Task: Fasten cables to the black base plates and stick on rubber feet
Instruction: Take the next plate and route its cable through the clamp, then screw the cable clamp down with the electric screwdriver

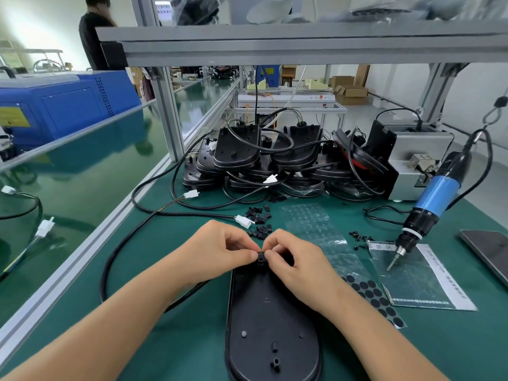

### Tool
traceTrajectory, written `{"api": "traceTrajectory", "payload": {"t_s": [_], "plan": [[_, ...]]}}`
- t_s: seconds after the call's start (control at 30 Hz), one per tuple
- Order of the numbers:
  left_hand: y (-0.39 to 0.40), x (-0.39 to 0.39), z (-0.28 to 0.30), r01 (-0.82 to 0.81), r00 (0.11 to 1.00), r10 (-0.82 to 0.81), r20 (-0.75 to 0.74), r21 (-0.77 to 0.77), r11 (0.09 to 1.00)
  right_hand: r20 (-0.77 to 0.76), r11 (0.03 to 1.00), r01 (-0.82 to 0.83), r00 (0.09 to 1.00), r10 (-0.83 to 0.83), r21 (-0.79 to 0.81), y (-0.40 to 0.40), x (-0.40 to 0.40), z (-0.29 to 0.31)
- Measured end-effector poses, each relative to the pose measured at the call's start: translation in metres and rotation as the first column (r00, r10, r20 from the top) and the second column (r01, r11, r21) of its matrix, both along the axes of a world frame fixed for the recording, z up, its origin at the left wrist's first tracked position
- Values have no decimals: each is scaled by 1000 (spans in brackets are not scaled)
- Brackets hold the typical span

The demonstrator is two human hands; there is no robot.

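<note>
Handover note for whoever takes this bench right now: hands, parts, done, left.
Left hand and right hand: both pinch a small black clip at the far end of the base plate lying in front.
Cable loops round the left of the plate; its white connector lies beyond the hands.
Spare clips and screws are loose on the mat; the rubber-feet sheet lies right of the plate, and the electric screwdriver hangs further right.
Done: stack of cabled plates at the back.
Left: seat the clip, probably screw it, stick on feet.
</note>
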State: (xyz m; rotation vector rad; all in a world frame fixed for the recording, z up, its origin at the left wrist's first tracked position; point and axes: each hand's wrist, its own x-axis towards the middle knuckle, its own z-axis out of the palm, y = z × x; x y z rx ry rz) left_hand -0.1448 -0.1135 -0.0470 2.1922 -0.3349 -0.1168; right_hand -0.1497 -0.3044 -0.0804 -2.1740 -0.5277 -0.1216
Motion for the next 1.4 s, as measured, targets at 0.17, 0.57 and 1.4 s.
{"api": "traceTrajectory", "payload": {"t_s": [0.17, 0.57, 1.4], "plan": [[1, -1, -3, -24, 999, 23, 28, 10, 1000, 26, 1000, 4, 1000, -4, -7, -1, 0, -3], [-22, 13, 37, 8, 1000, -8, 28, -2, 1000, 79, 646, 442, 785, -614, 623, -67, 22, 32], [-195, 56, 14, 77, 996, -88, 11, 376, 923, -379, -91, 368, 910, -170, 925, -140, 53, 28]]}}
